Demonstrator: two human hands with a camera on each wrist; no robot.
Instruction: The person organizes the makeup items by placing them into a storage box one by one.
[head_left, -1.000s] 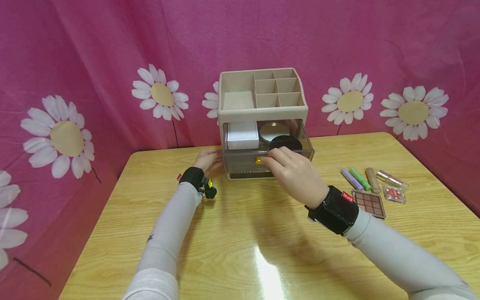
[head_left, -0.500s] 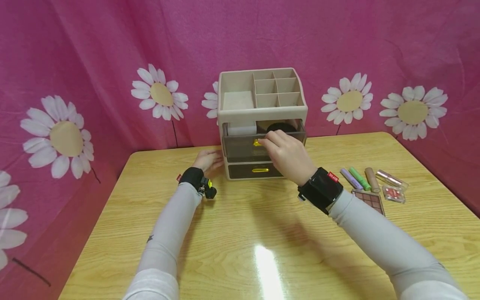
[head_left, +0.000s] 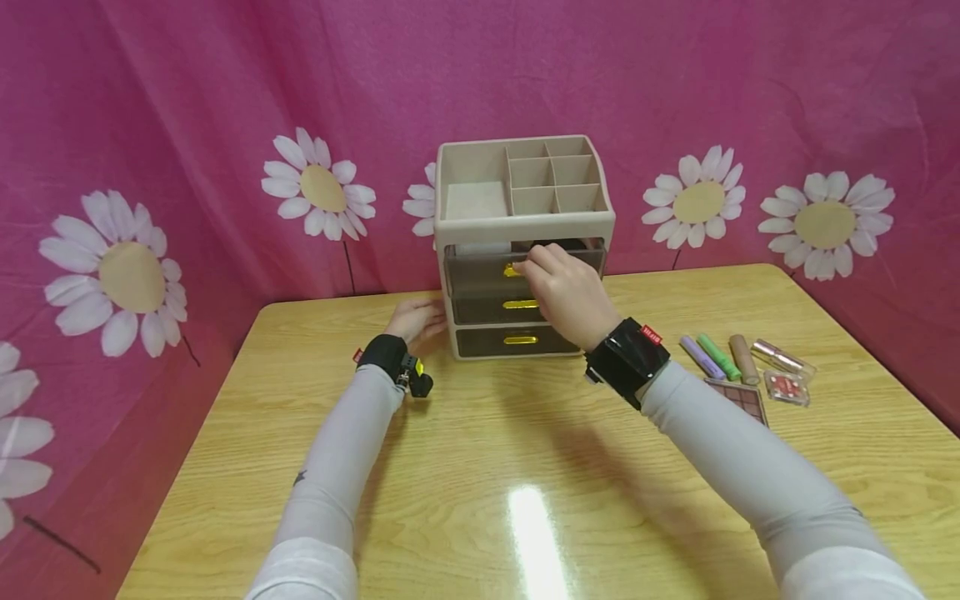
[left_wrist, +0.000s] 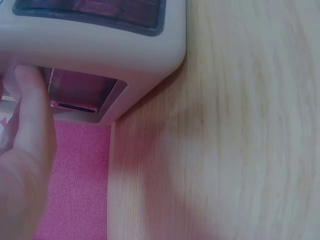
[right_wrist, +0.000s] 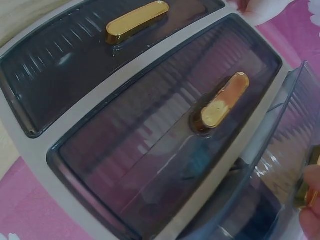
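A beige makeup organizer (head_left: 525, 227) with smoky clear drawers stands at the back of the table. Its top drawer (head_left: 476, 273) sticks out slightly, with a white box and a dark round item partly visible inside. My right hand (head_left: 573, 292) pinches that drawer's gold handle (head_left: 511, 269); in the right wrist view, fingertips (right_wrist: 312, 220) grip the handle at the right edge. My left hand (head_left: 417, 322) rests against the organizer's left side, its fingers (left_wrist: 34, 115) extended along the side wall in the left wrist view.
Several cosmetics lie on the right of the wooden table (head_left: 420, 492): a purple tube (head_left: 702, 357), a green tube (head_left: 719, 357), a brown tube (head_left: 745, 360), a clear pink tube (head_left: 783, 357), a red compact (head_left: 787, 387) and an eyeshadow palette (head_left: 741, 400). A pink curtain (head_left: 360, 75) hangs behind.
My right hand has moved away from me, pushing the top drawer from well out to nearly in. The lower drawer fronts have come into view. My left hand has stayed put.
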